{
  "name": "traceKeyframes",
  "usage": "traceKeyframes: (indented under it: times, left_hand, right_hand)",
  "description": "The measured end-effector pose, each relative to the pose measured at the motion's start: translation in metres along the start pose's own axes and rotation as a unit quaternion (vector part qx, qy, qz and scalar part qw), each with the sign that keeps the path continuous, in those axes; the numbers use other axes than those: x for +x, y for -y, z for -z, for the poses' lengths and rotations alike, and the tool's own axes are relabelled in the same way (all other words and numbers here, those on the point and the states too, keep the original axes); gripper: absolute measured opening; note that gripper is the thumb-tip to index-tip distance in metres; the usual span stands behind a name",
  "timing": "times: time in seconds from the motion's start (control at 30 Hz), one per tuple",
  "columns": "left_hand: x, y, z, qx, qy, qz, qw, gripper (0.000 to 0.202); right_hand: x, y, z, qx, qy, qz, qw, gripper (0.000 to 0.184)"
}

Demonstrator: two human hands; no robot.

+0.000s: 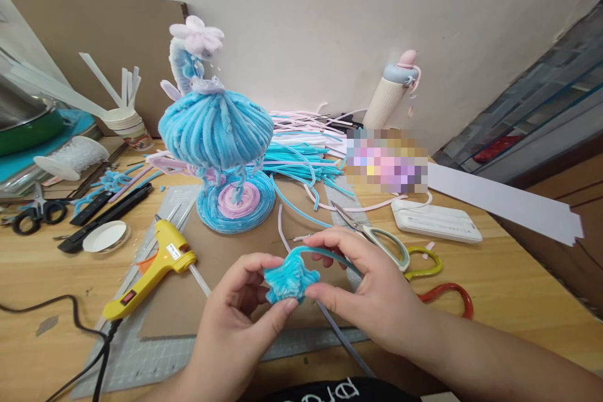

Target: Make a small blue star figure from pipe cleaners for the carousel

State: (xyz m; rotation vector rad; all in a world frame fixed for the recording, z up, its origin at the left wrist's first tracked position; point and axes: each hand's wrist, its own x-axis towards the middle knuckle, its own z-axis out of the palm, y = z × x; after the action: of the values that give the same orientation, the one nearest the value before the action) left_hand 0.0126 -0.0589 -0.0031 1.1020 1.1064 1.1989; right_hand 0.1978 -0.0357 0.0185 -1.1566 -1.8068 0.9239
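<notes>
Between my two hands is a small ruffled piece of blue pipe cleaner (289, 279), with a blue strand (325, 251) curving from its top toward the right. My left hand (240, 317) pinches the piece from the left, thumb below and fingers behind. At its right edge, the thumb of my right hand (377, 289) presses, while the fingers arch over the strand. Just beyond stands a blue pipe-cleaner jellyfish-like figure (217, 129) topped by a pale flower (198, 36), over a round blue and pink coiled base (238, 201).
A yellow hot glue gun (160, 264) lies left on cardboard (174, 311). Several scissors are around, including a green-handled pair (389, 245) and a black pair (40, 207). Blue pipe cleaners (301, 163), a white power strip (436, 221), a bottle (389, 94) and a thread spool (70, 157) surround the figure.
</notes>
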Motion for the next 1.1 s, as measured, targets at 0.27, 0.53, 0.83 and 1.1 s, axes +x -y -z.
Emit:
traceKeyframes:
  times: [0.27,0.53,0.83,1.1]
  left_hand:
    - [-0.0001,-0.0038,-0.0042,-0.009,-0.032,0.015,0.999,0.03]
    - [-0.0011,-0.0063,-0.0062,-0.024,-0.055,0.03,0.998,0.03]
    - [0.0034,0.0021,0.0027,-0.017,0.0,0.002,1.0,0.031]
    - [0.0024,-0.006,-0.0032,-0.048,-0.051,0.017,0.997,0.031]
  right_hand:
    - [0.002,-0.0016,0.0008,-0.019,0.021,0.038,0.999,0.032]
    - [0.0022,-0.0025,0.0019,-0.012,0.026,0.05,0.998,0.03]
    - [0.0036,-0.0053,-0.0012,0.045,0.02,0.077,0.996,0.025]
    - [0.0058,-0.0029,0.0023,0.064,0.039,0.011,0.997,0.021]
